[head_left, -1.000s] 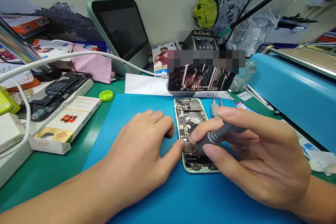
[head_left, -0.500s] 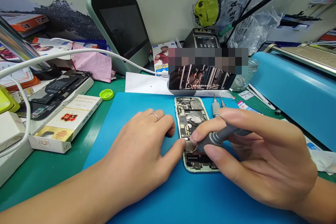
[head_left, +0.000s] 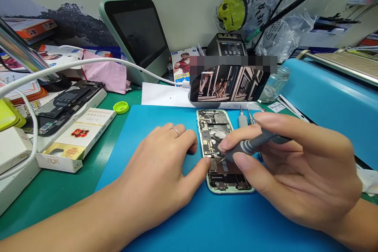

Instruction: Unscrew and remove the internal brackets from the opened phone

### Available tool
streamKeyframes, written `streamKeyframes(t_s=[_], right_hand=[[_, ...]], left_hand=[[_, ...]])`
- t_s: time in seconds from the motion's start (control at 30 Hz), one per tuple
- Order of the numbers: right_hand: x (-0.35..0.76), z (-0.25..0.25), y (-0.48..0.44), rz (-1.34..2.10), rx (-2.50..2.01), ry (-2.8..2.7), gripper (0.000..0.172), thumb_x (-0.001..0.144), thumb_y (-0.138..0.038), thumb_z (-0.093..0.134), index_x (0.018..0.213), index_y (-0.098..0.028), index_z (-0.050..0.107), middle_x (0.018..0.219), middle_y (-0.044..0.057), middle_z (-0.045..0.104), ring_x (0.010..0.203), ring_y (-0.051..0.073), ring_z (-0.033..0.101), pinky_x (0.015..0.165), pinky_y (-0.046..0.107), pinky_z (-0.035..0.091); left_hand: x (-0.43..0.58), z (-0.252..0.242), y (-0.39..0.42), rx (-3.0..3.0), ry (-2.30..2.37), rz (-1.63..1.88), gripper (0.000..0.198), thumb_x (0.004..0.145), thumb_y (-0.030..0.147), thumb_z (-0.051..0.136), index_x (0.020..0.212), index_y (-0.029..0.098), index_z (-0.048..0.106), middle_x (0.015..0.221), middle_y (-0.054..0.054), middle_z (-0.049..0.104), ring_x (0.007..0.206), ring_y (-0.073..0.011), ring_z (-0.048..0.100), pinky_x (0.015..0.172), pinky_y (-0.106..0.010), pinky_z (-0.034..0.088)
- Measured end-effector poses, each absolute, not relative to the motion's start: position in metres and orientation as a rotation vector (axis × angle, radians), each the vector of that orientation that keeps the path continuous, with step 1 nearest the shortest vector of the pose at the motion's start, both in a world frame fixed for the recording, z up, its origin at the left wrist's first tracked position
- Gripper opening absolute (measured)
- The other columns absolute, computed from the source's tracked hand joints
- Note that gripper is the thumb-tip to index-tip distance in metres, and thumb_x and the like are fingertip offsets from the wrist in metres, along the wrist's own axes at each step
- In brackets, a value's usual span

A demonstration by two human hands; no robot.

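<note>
An opened smartphone (head_left: pixel 217 134) with a pale green frame and bare inner parts lies face up on the blue mat (head_left: pixel 189 224). My left hand (head_left: pixel 165 161) rests at its left side, holding nothing. That hand's fingers curl loosely, and the thumb, apart from them, touches the phone's lower left edge. My right hand (head_left: pixel 301 169) grips a dark grey screwdriver (head_left: pixel 251 145) with a ringed handle, slanting over the phone's lower middle. Fingers partly cover the phone's right side, and the tool's tip is hard to make out.
Behind the phone, another phone (head_left: pixel 227 86) plays a video on a stand. Slim metal tools (head_left: pixel 242 118) lie right of the opened phone. Leftward are a green cap (head_left: pixel 121 107), a white carton (head_left: pixel 85 130) and a dark phone part (head_left: pixel 65 102). A glass jar (head_left: pixel 276 84) stands back right.
My right hand and the screwdriver have shifted slightly up and right, uncovering more of the phone's lower part. My left hand stays almost in place, its thumb still at the phone's edge.
</note>
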State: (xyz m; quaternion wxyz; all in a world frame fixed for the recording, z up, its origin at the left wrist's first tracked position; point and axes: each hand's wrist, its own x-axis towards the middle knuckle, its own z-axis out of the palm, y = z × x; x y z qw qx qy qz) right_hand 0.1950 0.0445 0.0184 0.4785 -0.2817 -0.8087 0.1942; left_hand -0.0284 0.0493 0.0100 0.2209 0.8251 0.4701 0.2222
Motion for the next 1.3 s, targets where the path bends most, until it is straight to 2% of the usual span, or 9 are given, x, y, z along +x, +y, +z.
streamKeyframes(t_s=[0.17, 0.3, 0.43, 0.57, 0.73, 0.87, 1.0, 1.1, 1.3], right_hand=[[0.193, 0.016, 0.048, 0.530, -0.648, -2.020, 0.082, 0.086, 0.008, 0.065, 0.155, -0.033, 0.051, 0.119, 0.003, 0.073, 0.100, 0.016, 0.076, 0.078, 0.023, 0.071], [0.192, 0.016, 0.048, 0.510, -0.652, -2.031, 0.080, 0.088, 0.007, 0.064, 0.156, -0.032, 0.050, 0.129, 0.004, 0.071, 0.099, 0.015, 0.075, 0.083, 0.026, 0.071], [0.191, 0.013, 0.048, 0.495, -0.646, -2.046, 0.081, 0.088, 0.008, 0.063, 0.157, -0.031, 0.047, 0.128, 0.004, 0.069, 0.101, 0.014, 0.074, 0.083, 0.023, 0.069], [0.194, 0.014, 0.049, 0.410, -0.575, -2.116, 0.079, 0.087, 0.007, 0.063, 0.157, -0.025, 0.045, 0.129, 0.006, 0.070, 0.106, 0.014, 0.074, 0.093, 0.023, 0.065], [0.196, 0.025, 0.048, 0.290, -0.453, -2.265, 0.062, 0.091, 0.002, 0.060, 0.149, -0.017, 0.047, 0.110, 0.008, 0.077, 0.096, 0.018, 0.075, 0.091, 0.030, 0.064], [0.199, 0.022, 0.045, 0.311, -0.418, -2.259, 0.070, 0.094, -0.002, 0.060, 0.158, -0.020, 0.036, 0.104, 0.006, 0.076, 0.095, 0.019, 0.074, 0.089, 0.032, 0.065], [0.203, 0.014, 0.043, 0.375, -0.568, -2.123, 0.074, 0.096, -0.006, 0.064, 0.160, -0.025, 0.033, 0.121, 0.007, 0.073, 0.106, 0.016, 0.074, 0.109, 0.029, 0.057], [0.204, 0.016, 0.041, 0.340, -0.638, -2.140, 0.063, 0.099, -0.012, 0.065, 0.155, -0.021, 0.038, 0.130, 0.008, 0.072, 0.112, 0.014, 0.074, 0.109, 0.022, 0.055], [0.201, 0.026, 0.041, 0.386, -0.556, -2.177, 0.023, 0.100, -0.011, 0.062, 0.122, -0.019, 0.058, 0.103, 0.003, 0.076, 0.094, 0.014, 0.073, 0.092, 0.026, 0.061]], left_hand=[[-0.028, 0.010, 0.049, 2.285, 1.292, 0.616, 0.023, 0.100, 0.035, 0.060, 0.083, 0.023, 0.053, 0.082, 0.000, 0.056, 0.082, -0.0245, 0.052, 0.071, -0.040, 0.032], [-0.029, 0.010, 0.048, 2.295, 1.286, 0.613, 0.024, 0.101, 0.037, 0.059, 0.083, 0.023, 0.053, 0.081, 0.000, 0.056, 0.081, -0.0248, 0.051, 0.071, -0.040, 0.031], [-0.028, 0.008, 0.049, 2.292, 1.289, 0.636, 0.023, 0.100, 0.037, 0.060, 0.082, 0.023, 0.053, 0.081, 0.001, 0.055, 0.080, -0.0240, 0.051, 0.070, -0.039, 0.031], [-0.027, 0.008, 0.049, 2.272, 1.293, 0.622, 0.021, 0.100, 0.037, 0.059, 0.084, 0.023, 0.053, 0.083, 0.001, 0.055, 0.080, -0.0237, 0.050, 0.072, -0.040, 0.032], [-0.027, 0.007, 0.047, 2.225, 1.293, 0.626, 0.024, 0.101, 0.038, 0.054, 0.082, 0.023, 0.052, 0.083, 0.001, 0.055, 0.081, -0.0241, 0.050, 0.074, -0.041, 0.032], [-0.028, 0.006, 0.046, 2.226, 1.286, 0.621, 0.023, 0.101, 0.039, 0.053, 0.085, 0.023, 0.053, 0.085, 0.000, 0.056, 0.082, -0.0244, 0.051, 0.075, -0.041, 0.033], [-0.028, 0.007, 0.045, 2.231, 1.299, 0.595, 0.022, 0.101, 0.039, 0.057, 0.088, 0.023, 0.054, 0.087, 0.000, 0.056, 0.084, -0.0243, 0.051, 0.076, -0.042, 0.035], [-0.028, 0.007, 0.045, 2.223, 1.300, 0.588, 0.022, 0.101, 0.040, 0.057, 0.087, 0.023, 0.053, 0.086, 0.000, 0.055, 0.083, -0.0244, 0.050, 0.074, -0.041, 0.035], [-0.027, 0.007, 0.044, 2.222, 1.299, 0.577, 0.024, 0.100, 0.042, 0.058, 0.086, 0.023, 0.053, 0.087, 0.000, 0.055, 0.084, -0.0248, 0.050, 0.074, -0.040, 0.035]])
